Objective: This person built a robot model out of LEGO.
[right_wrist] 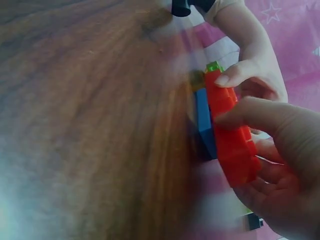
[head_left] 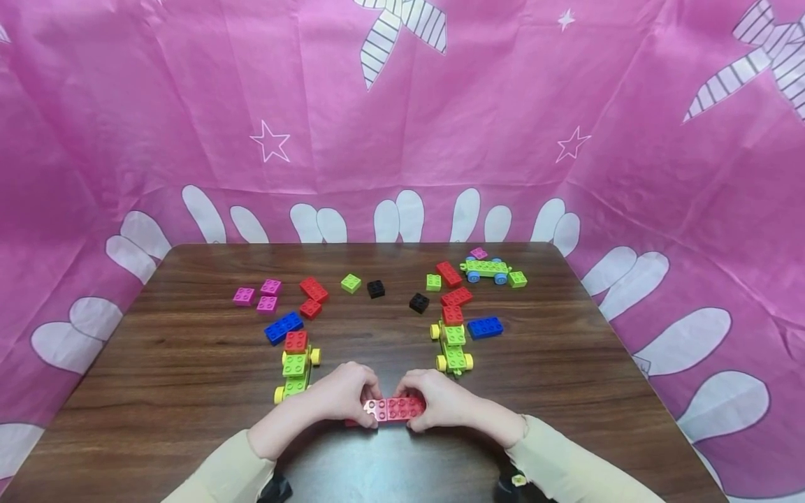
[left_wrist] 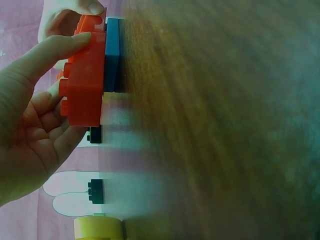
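Note:
Two long red toy bricks lie end to end in front of me, the right one (head_left: 405, 407) and the left one (left_wrist: 85, 95). Beneath them, a blue brick (left_wrist: 112, 55) shows from the side, with the red ones reaching past its ends. My left hand (head_left: 342, 392) pinches the left red brick, thumb on the near side and fingers behind. On the other end, my right hand (head_left: 443, 399) pinches the right red brick (right_wrist: 235, 155) the same way. The fingertips of both hands are close together, and part of the bricks is hidden by them.
Left of the hands stands a green wheeled base (head_left: 295, 367) with yellow wheels; a similar one (head_left: 454, 349) is beyond the right hand. Loose blue bricks (head_left: 284, 327), pink bricks (head_left: 244, 296) and black bricks (head_left: 375, 288) lie farther back, with a blue-wheeled base (head_left: 486, 269) at back right.

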Demonstrator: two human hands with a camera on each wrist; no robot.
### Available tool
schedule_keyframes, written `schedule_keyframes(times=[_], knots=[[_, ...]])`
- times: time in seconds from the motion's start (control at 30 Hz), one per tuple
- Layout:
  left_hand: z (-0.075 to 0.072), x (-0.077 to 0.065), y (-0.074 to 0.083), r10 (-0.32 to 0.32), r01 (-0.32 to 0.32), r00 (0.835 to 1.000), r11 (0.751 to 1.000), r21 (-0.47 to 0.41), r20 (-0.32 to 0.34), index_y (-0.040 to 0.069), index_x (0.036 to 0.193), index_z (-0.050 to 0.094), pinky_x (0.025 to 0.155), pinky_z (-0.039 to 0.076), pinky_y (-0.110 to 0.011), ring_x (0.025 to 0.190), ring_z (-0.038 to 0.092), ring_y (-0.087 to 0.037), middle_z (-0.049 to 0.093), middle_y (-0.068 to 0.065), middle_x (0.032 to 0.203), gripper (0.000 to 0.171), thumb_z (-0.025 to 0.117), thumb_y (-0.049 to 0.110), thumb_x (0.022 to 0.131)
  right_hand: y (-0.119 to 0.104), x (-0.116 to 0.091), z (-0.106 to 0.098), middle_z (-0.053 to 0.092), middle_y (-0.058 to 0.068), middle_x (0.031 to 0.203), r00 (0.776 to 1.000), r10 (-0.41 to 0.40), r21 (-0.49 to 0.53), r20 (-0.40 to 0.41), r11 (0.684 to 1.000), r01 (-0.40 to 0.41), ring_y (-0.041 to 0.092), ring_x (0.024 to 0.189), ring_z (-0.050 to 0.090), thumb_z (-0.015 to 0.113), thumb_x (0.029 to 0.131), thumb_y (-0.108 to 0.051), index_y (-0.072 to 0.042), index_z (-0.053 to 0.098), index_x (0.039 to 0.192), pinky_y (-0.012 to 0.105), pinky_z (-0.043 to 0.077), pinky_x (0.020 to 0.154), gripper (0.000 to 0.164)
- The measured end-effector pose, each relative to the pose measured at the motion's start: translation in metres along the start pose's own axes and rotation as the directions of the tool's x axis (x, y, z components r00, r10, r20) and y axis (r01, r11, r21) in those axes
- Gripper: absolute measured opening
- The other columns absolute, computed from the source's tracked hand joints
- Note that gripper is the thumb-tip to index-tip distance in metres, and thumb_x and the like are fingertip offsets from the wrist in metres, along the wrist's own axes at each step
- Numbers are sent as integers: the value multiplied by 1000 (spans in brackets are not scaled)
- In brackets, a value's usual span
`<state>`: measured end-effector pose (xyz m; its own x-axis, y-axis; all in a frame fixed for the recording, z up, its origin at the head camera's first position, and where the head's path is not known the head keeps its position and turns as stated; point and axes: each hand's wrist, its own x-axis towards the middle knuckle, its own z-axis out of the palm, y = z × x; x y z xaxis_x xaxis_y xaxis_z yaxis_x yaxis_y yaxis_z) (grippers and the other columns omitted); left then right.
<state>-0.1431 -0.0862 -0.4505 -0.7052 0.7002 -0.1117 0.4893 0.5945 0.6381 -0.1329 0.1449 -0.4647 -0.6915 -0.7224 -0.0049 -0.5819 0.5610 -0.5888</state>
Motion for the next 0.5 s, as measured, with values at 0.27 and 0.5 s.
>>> schedule_keyframes(times=[0.27, 0.5], knots=[[0, 0, 1, 19, -19, 1000, 1000, 17, -15, 14, 80, 72, 57, 41, -17, 64, 47, 2, 59, 13, 73, 28, 91, 24, 62, -6, 8, 1, 66, -9, 85, 999, -15, 33, -37, 999, 17, -5, 72, 48, 83, 71, -26, -13, 72, 96, 12, 41, 64, 30], [0, -1, 1, 25, -25, 1000, 1000, 18, -17, 14, 79, 71, 58, 41, -17, 64, 47, 2, 58, 13, 73, 28, 91, 23, 62, -8, 11, 4, 69, -6, 81, 998, 10, 61, -61, 998, -7, -7, 68, 48, 85, 69, -21, -11, 76, 91, 12, 42, 60, 26]])
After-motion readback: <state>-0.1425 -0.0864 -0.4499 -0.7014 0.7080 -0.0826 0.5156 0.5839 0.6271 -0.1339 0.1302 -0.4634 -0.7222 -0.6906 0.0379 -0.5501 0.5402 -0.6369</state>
